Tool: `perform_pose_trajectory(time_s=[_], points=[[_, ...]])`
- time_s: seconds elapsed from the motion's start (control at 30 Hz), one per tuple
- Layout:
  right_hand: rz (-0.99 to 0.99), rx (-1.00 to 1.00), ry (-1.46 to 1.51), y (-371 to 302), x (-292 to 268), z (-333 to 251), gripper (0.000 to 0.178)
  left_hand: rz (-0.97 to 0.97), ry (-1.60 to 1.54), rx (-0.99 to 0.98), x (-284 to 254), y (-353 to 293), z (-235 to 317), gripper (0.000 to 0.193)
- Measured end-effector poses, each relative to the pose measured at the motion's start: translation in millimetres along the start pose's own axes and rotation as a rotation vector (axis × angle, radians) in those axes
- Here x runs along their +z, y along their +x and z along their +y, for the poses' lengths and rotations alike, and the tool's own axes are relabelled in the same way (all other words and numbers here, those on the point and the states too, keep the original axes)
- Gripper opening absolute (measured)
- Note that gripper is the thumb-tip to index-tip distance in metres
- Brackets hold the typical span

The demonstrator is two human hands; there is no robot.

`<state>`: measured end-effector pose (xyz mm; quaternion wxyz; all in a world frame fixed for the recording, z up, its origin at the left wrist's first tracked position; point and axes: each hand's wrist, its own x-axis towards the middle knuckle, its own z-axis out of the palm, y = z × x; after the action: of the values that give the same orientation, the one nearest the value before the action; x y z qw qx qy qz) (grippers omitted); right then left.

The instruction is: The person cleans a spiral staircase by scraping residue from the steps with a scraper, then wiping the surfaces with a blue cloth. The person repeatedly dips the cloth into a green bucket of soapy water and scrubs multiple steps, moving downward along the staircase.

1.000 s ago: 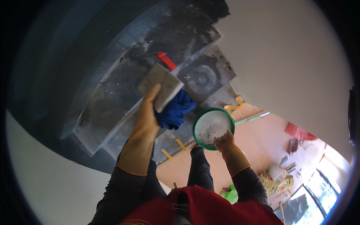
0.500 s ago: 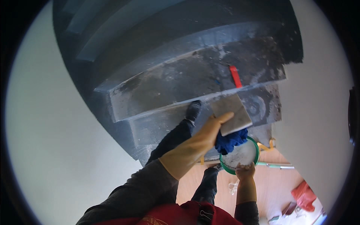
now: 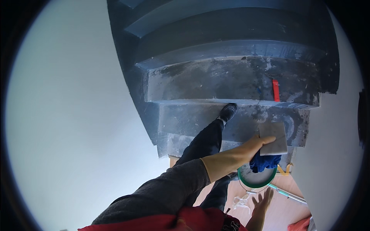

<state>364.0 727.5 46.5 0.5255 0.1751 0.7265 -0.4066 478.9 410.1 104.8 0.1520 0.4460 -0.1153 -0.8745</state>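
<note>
My left hand, in a long yellow rubber glove, grips a flat grey rectangular slab with its thumb lying across the top. A bunched dark blue cloth shows just under the slab, over a bucket; whether my left hand holds it too is hidden. The green-rimmed bucket contains whitish, cloudy water. My right hand, also in a yellow glove, is below the bucket's near side, fingers spread and holding nothing. The bucket's thin wire handle hangs toward it.
Curved grey stairs with pale smears rise ahead. A red tool or strip lies on a tread. My shoe rests on a lower step. White walls stand on both sides. A green-and-white pole and red bag lie on the wooden floor.
My right hand has let go of the bucket's near edge and drawn back, fingers open. My left hand still holds the slab, now turned more upright. The view has shifted.
</note>
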Motion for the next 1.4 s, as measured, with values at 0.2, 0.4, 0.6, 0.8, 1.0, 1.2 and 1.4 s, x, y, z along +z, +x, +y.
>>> perform_pose_trajectory(time_s=[0.2, 0.4, 0.6, 0.8, 1.0, 1.2, 1.4], points=[[-0.702, -0.261, 0.394, -28, 57, -49, 0.085, -0.124, 0.268, -0.036, 39, -61, -45, 0.053], [-0.701, -0.243, 0.537, -12, 17, -28, 0.067, -0.193, 1.037, 0.02, 62, -111, -26, 0.066], [-0.504, -0.55, 0.372, -18, -12, -13, 0.034, 0.053, 0.818, 0.029, 44, -94, -18, 0.064], [-0.243, -0.778, 0.189, -14, -8, 11, 0.028, 0.374, 0.884, 0.341, -27, -58, 36, 0.059], [0.036, -1.196, -0.418, -3, 31, 1, 0.045, 0.669, 1.259, 0.323, -94, -13, 110, 0.045], [-1.632, -2.042, 0.374, 85, 93, -64, 0.037, 0.267, 2.155, 0.792, -140, 112, 181, 0.058], [0.13, -1.264, 0.62, 83, 114, 40, 0.04, -0.209, 2.558, 0.788, -121, 167, 180, 0.096]])
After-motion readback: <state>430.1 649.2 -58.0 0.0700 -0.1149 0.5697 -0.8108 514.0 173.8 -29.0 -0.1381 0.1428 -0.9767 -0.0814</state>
